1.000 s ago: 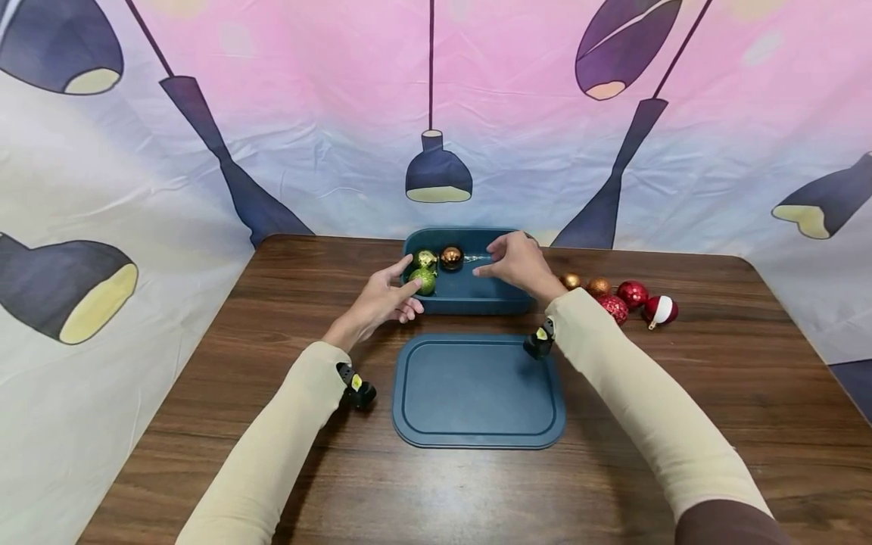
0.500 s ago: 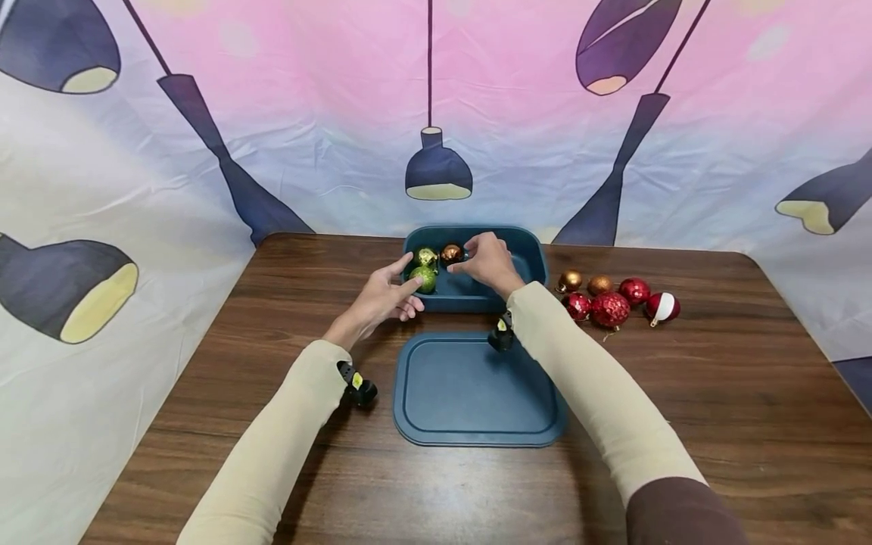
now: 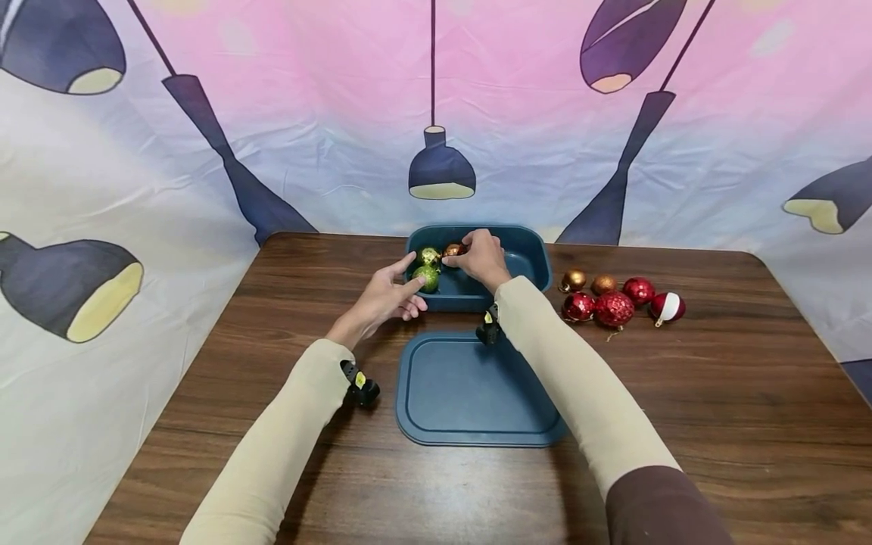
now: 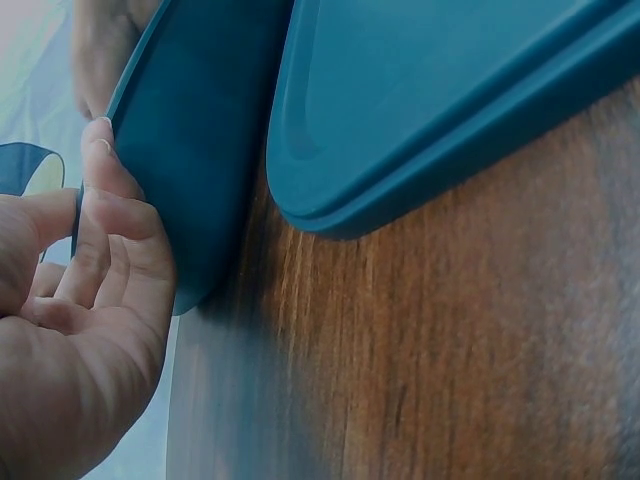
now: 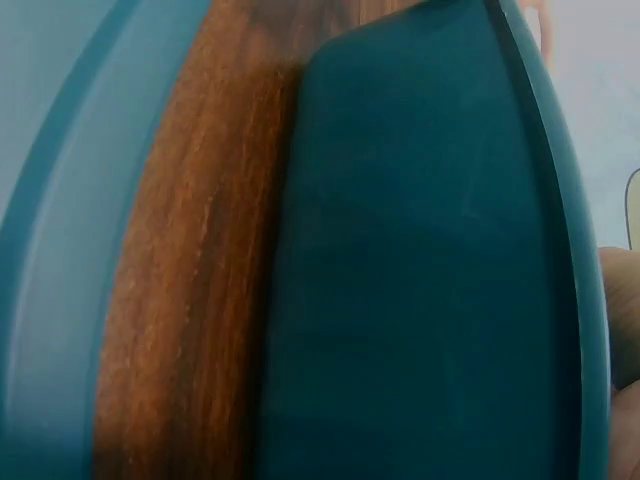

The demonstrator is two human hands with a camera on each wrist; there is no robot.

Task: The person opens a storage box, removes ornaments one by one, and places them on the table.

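My left hand (image 3: 387,299) holds the near left corner of a blue plastic box (image 3: 538,281), its thumb beside a glittery green Christmas ball (image 3: 428,279) inside. A shiny yellow-green ball (image 3: 428,257) lies just behind that one. In the left wrist view, the fingers curl against the box wall (image 4: 210,150). My right hand (image 3: 482,259) reaches into the box, thumb and fingers curled around a copper Christmas ball (image 3: 452,250), which they partly cover. The right wrist view shows mostly the box's outer wall (image 5: 410,260), with part of a hand (image 5: 622,310) beyond its rim.
A flat blue lid (image 3: 477,393) lies in front of the box on the brown wooden table (image 3: 736,378). To the right sit several more balls: gold (image 3: 574,280), orange (image 3: 603,284), textured red (image 3: 615,309), and red with white (image 3: 667,307). A printed cloth (image 3: 327,136) hangs behind.
My right hand has moved left within the box, from its right part to the copper ball. My left hand has stayed at the corner. The red balls behind my right forearm have come into sight.
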